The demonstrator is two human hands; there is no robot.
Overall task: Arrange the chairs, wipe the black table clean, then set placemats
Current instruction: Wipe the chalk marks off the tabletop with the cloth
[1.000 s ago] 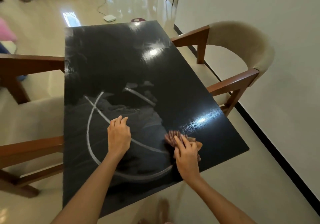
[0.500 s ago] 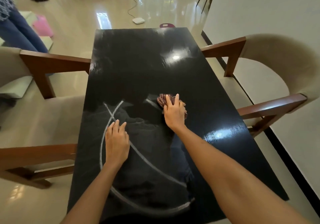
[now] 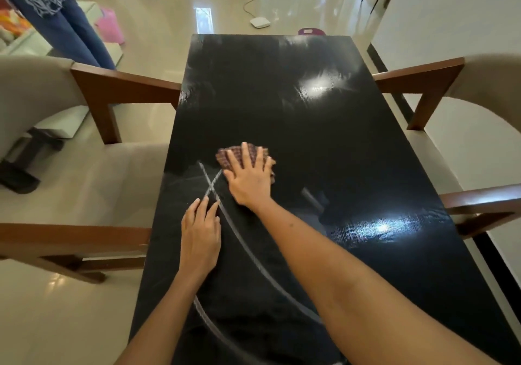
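1. While the right hand (image 3: 248,178) lies flat on a checked cloth (image 3: 242,157) with fingers spread and straight, pressing it down on the black table (image 3: 324,139), the head view shows the wiping step in hand. The cloth sits near the middle of the tabletop, toward its left half, just beyond the crossing point of the white chalk-like lines (image 3: 211,184).

2. In the same view the left hand (image 3: 200,238) rests palm down on the table with straight fingers close together, holding nothing; its fingertips touch the surface just beside the crossing lines, and it appears to brace the body.

3. Long white arcs run from the crossing point toward the near edge, so I judge the wipe far from done. The far half looks streaked and glossy under light glare; whether it is clean I cannot tell.

4. One chair (image 3: 93,128) stands at the left side and another chair (image 3: 456,105) at the right, both drawn close, armrests at the table edges, so arranging seems settled.

5. The next move likely calls for drawing the cloth back over the crossing and along the arcs with firm, flat pressure, and lifting the left hand off any line it covers.

6. No placemats show in this view.
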